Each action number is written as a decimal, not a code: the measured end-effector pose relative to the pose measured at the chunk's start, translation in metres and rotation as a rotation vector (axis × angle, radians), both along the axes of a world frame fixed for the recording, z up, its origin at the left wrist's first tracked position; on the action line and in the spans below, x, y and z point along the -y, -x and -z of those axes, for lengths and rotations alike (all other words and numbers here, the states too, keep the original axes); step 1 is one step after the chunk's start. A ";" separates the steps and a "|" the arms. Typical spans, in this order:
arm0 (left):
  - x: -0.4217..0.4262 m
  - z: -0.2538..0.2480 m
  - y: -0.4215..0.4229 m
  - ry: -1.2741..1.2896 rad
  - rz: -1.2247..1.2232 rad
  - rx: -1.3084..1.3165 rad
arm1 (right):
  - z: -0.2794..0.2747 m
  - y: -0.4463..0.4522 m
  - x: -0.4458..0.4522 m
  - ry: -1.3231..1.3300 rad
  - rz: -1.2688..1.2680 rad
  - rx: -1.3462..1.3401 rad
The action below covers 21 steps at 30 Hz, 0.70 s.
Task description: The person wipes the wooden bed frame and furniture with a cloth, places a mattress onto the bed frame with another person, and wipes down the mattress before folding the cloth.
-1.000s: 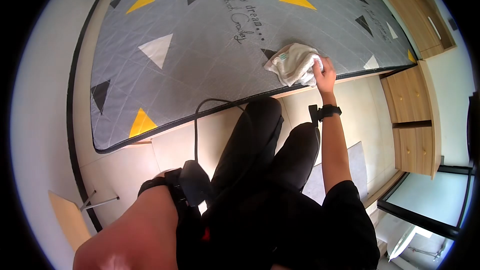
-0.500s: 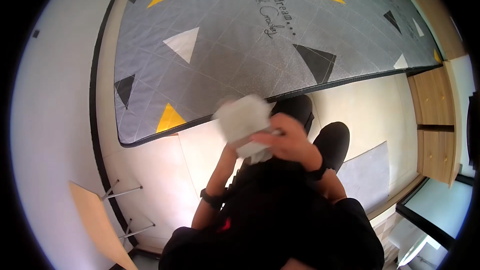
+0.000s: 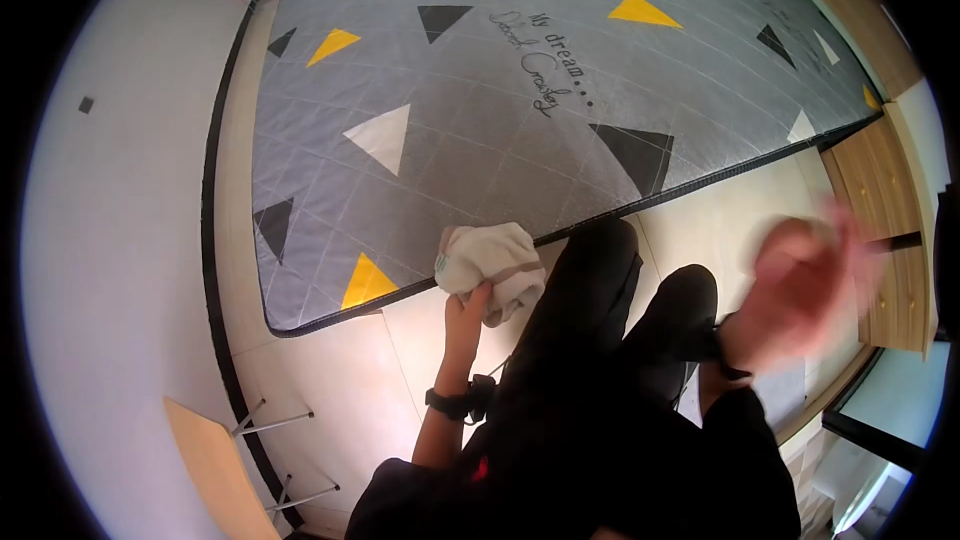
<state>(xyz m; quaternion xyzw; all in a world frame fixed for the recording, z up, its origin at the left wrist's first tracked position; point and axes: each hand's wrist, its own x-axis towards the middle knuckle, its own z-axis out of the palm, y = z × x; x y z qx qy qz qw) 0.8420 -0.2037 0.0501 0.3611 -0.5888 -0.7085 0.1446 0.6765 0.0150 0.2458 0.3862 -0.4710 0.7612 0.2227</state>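
My left hand (image 3: 465, 325) grips a bunched cloth (image 3: 493, 258) at the near edge of the mattress, thumb pressed on its near side. The cloth is off-white with a greyish-brown band and a small greenish mark at its left. It covers most of my left fingers. Out to the right, apart from the cloth, my right hand (image 3: 800, 275) is raised over the floor near the wooden drawers. Motion smears its fingers, so their pose is unclear.
A grey mattress (image 3: 500, 160) with yellow, white and dark triangles spans the far side. Wooden drawers (image 3: 880, 185) stand at right. A wooden board with metal legs (image 3: 215, 460) sits at lower left, by the white wall (image 3: 110, 240). My knees (image 3: 685, 290) reach close to the mattress edge.
My right hand has left the cloth and swung out to the right. The cloth stays in my left hand and looks looser. The view has shifted slightly.
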 end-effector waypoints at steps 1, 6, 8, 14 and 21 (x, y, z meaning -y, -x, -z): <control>-0.001 0.000 0.001 0.010 0.009 -0.004 | -0.029 0.005 -0.017 -0.113 -0.013 -0.243; 0.002 0.001 0.001 0.023 0.015 0.016 | -0.113 0.058 -0.026 -0.423 -1.357 -0.454; -0.003 0.013 0.001 0.151 -0.028 0.109 | -0.126 0.061 -0.027 -0.626 -1.636 -0.423; -0.006 0.010 -0.002 0.117 -0.013 0.048 | -0.152 0.052 -0.027 -1.754 -2.060 0.053; -0.006 0.011 -0.001 0.054 0.016 -0.106 | -0.208 0.087 -0.017 -2.112 -1.793 -0.132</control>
